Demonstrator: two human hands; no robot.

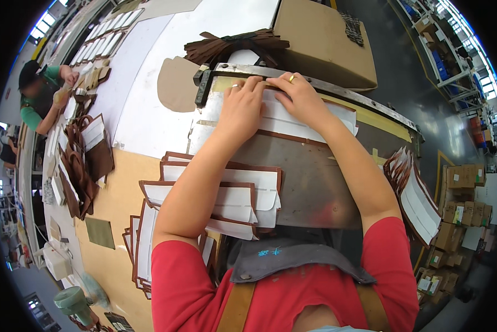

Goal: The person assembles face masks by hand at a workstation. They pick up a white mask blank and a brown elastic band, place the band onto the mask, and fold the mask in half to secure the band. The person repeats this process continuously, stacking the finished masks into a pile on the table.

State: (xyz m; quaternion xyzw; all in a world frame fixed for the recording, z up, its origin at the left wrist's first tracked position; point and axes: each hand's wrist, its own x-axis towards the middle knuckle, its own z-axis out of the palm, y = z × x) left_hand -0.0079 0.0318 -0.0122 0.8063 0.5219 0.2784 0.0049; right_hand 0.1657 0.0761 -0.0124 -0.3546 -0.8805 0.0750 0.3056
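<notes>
A white panel with brown edging [284, 123] lies on the metal work plate, its far edge against a long metal bar [345, 94]. My left hand [244, 105] is closed over the panel's far left part, fingers bent at the bar. Close beside it, my right hand [299, 98] has its fingers bent and pressed together on the same far edge. The fingertips and the edge beneath them are partly hidden. Under my left forearm is a loose pile of similar brown-edged white panels [237, 193].
More panels [417, 199] hang over the plate's right side. Behind the bar are a bundle of brown strips [232, 47] and a cardboard box [320, 41]. A green-sleeved co-worker [41, 97] sits at the far left table beside brown pieces [77, 166]. A green flat piece [99, 233] lies left.
</notes>
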